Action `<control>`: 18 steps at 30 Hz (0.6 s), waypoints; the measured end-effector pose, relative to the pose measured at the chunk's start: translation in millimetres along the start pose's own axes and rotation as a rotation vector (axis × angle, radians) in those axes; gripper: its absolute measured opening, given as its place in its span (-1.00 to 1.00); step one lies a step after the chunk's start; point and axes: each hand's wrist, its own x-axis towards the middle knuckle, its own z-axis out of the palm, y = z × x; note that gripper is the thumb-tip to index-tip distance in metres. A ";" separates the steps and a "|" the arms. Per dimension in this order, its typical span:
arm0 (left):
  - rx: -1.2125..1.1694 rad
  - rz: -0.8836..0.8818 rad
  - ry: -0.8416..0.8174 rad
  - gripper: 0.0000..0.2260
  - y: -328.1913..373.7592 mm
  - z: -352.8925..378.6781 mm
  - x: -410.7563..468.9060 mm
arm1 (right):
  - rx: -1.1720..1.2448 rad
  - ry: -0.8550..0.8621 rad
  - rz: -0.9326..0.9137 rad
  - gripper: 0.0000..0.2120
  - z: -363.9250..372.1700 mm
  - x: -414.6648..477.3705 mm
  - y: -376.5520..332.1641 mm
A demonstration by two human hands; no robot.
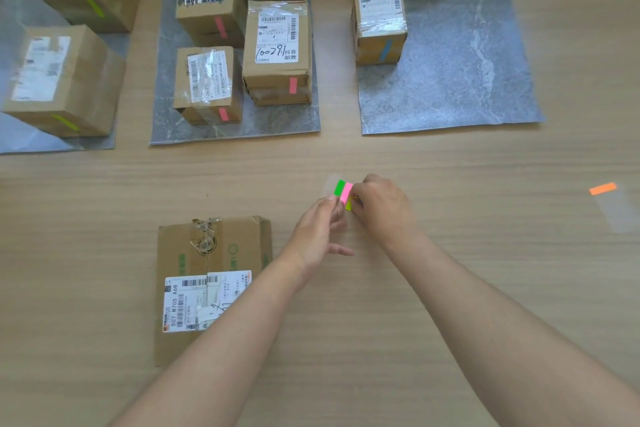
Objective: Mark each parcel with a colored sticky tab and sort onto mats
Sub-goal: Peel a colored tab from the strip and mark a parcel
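Note:
A clear sheet of sticky tabs [343,190] with green, pink and yellow strips is held above the table's middle. My left hand [317,232] pinches its lower edge. My right hand [379,206] pinches a yellow tab at the sheet's right side. A flat brown parcel [207,274] with a white shipping label lies on the bare table, left of my left hand; I see no tab on it.
Three grey mats lie at the back: the left mat [20,142] has two green-tabbed boxes, the middle mat [235,130] several pink-tabbed boxes, the right mat [467,80] three blue-tabbed boxes. A second clear sheet with an orange tab [603,188] lies at the right.

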 end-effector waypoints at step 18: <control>1.650 0.644 0.066 -0.51 -28.1 -17.5 27.2 | 0.178 -0.016 0.028 -0.83 5.2 12.3 16.1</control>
